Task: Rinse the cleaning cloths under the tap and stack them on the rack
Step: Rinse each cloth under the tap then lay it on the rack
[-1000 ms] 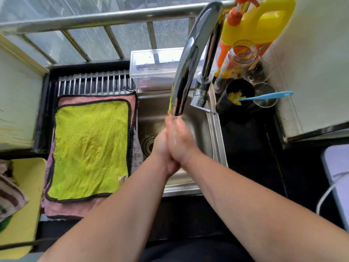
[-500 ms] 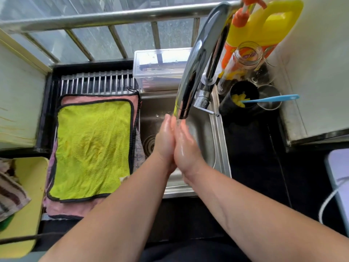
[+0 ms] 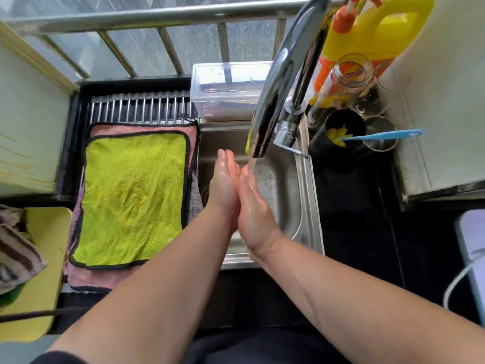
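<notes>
Just rinsing off with left hand (image 3: 225,185) and right hand (image 3: 256,208) flat, palms pressed together, holding nothing. Best to slide both fully under the tap (image 3: 283,82) stream and rub thoroughly.

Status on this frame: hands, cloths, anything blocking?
Left hand and right hand open, palms pressed together under running tap, holding nothing. Green cloth flat on pink cloth on rack. Nothing blocking.

Domestic kitchen: stainless steel sink basin (image 3: 286,195) under left grip (image 3: 224,185) and right grip (image 3: 253,203), curved chrome tap (image 3: 283,74) above, yellow plastic detergent jug (image 3: 367,30) beyond, ribbed steel drying rack (image 3: 136,107) leftward, black worktop (image 3: 354,206) rightward.
</notes>
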